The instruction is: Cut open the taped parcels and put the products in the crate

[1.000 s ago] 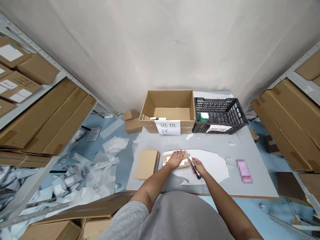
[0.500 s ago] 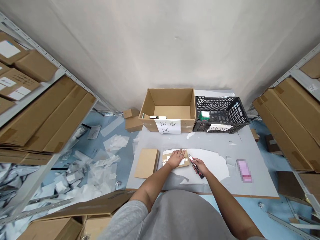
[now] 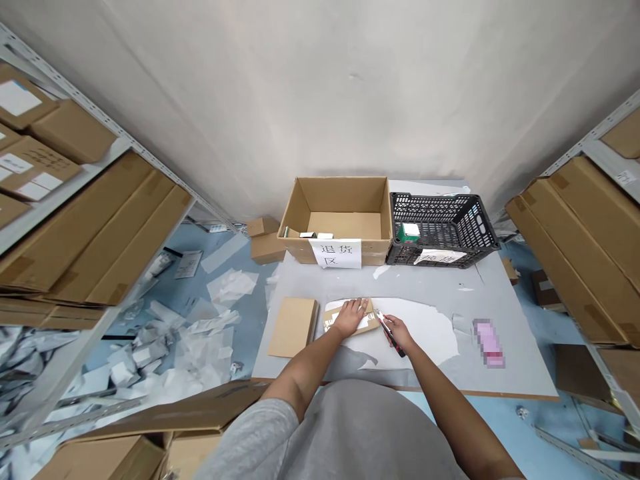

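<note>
A flat cardboard mailer (image 3: 293, 327) lies on the counter (image 3: 505, 300), just left of a white sheet (image 3: 425, 333). On that sheet, the open left hand (image 3: 351, 318) presses flat on a small cardboard parcel (image 3: 371, 322). Just beside the parcel, the closed right hand (image 3: 400, 331) grips a red-and-black utility knife (image 3: 392, 339). Farther right lies a blurred pink item (image 3: 489, 343).

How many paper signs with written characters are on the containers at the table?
2. One sign is on the front of the cardboard box, the other on the front of the black plastic crate. More could be hidden.
</note>
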Available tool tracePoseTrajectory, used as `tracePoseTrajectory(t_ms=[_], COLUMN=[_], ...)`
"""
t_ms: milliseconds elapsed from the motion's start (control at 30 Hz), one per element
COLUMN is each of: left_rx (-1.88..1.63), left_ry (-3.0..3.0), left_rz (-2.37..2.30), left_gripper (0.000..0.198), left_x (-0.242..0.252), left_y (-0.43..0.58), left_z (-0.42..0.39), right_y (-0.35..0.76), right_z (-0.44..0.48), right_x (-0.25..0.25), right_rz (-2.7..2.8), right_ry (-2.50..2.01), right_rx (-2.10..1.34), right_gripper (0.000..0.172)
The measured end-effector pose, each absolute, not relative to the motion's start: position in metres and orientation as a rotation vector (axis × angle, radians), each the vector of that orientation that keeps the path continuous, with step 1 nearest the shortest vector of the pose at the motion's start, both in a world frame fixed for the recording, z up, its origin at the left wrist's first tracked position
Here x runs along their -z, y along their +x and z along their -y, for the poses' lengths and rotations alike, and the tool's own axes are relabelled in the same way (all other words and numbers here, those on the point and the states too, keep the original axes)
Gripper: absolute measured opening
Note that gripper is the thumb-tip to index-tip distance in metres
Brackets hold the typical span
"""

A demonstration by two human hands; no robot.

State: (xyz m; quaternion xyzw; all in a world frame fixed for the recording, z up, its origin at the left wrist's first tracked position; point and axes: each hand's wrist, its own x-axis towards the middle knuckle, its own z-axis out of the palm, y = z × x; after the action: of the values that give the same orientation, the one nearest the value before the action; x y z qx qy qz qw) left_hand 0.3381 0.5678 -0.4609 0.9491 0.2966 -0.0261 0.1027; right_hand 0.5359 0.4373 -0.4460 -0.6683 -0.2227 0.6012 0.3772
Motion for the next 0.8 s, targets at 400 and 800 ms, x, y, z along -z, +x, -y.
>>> tracePoseTrajectory(t_ms=[400,800], left_rx=[-0.052,-0.035], left_ry=[2.816,2.825], left_rz=[-0.843,-0.846], left_gripper=[0.054,0.055], left_x=[0.471,0.472], left_y=[0.339,0.338], left_z=[-0.575,-0.571], right_y=[0.544,0.563], right_z=[-0.456,-0.453], right_x=[0.441,0.444], right_rz=[0.595,0.870], right_ry=[-1.723,-1.668], right_rx=[-1.599,-1.612], right_gripper=[0.047,0.055])
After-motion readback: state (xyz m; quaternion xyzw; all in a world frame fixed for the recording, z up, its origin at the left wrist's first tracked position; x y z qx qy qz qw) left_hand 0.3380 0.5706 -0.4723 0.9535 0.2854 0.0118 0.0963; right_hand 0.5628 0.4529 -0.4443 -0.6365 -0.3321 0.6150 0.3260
